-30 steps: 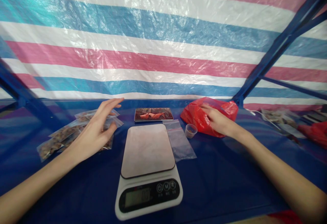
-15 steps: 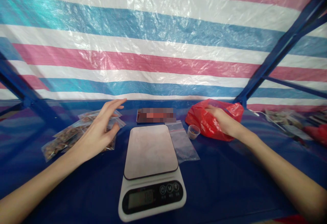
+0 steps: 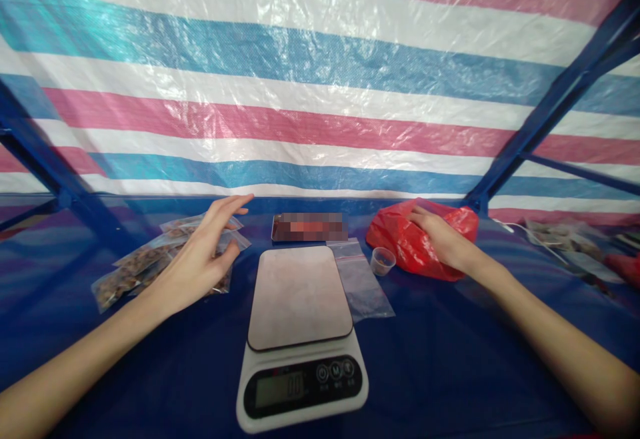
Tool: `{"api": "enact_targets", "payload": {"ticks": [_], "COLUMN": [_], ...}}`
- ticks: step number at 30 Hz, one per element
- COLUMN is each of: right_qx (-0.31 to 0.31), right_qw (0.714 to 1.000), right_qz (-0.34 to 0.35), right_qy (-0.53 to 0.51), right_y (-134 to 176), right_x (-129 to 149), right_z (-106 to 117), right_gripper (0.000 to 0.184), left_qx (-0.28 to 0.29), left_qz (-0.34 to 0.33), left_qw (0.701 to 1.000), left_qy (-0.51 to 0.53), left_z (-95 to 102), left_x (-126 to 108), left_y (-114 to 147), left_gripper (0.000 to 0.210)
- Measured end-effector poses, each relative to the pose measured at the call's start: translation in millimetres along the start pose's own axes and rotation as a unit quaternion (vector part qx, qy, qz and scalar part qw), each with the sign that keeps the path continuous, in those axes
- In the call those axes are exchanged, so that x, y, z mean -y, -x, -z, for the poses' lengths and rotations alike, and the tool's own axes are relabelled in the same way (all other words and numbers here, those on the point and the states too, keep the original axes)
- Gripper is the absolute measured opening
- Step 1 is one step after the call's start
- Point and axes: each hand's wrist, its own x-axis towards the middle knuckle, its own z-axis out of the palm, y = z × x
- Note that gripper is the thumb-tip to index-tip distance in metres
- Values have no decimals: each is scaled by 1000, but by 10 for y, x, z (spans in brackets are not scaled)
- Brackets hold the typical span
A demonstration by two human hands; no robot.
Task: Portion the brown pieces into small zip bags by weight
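Right hand (image 3: 443,242) on red bag (image 3: 400,242), contents hidden; fingers spread.

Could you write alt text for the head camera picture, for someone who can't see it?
A person's left hand hovers open over small filled bags while the right hand rests on a red plastic bag. Between them, on a blue table, sits a kitchen scale.

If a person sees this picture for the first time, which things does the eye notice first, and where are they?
The white kitchen scale stands front and centre on the blue table, its platform bare. The left hand hangs open over a pile of small filled bags at the left, while the right hand rests on a red plastic bag at the right. Behind everything hangs a striped tarp in pink, white and blue.
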Motion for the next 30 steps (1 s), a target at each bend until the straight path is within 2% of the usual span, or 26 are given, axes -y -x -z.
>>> {"api": "enact_targets", "payload": {"ticks": [8,11,15,20,30], "right_qx": [-36,-16,30,-9,92], "right_qw": [998,998,990,985,967], "right_qz": [-13,-12,-24,-58,-55], "right_qy": [-40,-62,-136,-164,-230], "right_y": [-29,-43,-44,-29,-27], "right_x": [-44,6,59,68,201], "right_z": [-11,33,49,33,168], "right_gripper": [40,40,31,20,19], "left_qx": [2,7,8,5,10], "left_qz": [5,12,14,9,-1], "left_qw": [1000,1000,1000,1000,1000], "left_qy": [16,18,17,16,8], "left_z": [-12,-17,-18,-9,-5], "left_x": [22,16,18,21,11], "left_y": [9,19,25,12,5], "left_gripper": [76,77,79,79,76]}}
